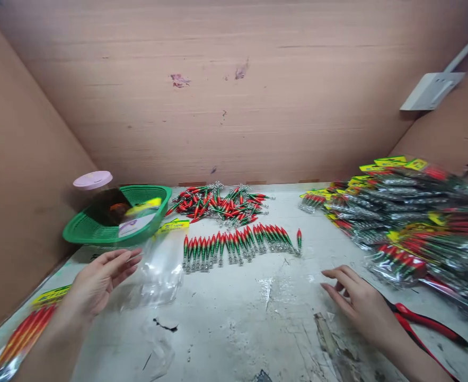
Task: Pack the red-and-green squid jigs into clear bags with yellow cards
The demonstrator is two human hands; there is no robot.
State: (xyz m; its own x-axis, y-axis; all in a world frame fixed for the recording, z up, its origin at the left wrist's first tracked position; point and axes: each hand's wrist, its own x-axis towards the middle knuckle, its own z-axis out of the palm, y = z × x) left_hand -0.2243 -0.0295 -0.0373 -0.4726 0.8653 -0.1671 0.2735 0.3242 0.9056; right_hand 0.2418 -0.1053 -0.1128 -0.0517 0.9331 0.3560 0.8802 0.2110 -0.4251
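Note:
My left hand (108, 276) is over the left of the table, its fingers apart and holding nothing, beside clear plastic bags (162, 270) with yellow-green headers. On the right, my right hand (353, 294) hovers above the tabletop with thumb and fingers apart and nothing between them. A row of red and green lures (237, 245) with clear lower ends stands out across the middle, one lure lying slightly apart at its right end. Behind the row is a loose heap of similar lures (218, 204).
A green basket (98, 234) stands at the back left near a pink-lidded jar (93, 180). Packed lures (396, 212) pile up on the right. Red-and-black pliers (432, 321) lie beside my right forearm. A bag of orange lures (31, 329) is at the left edge.

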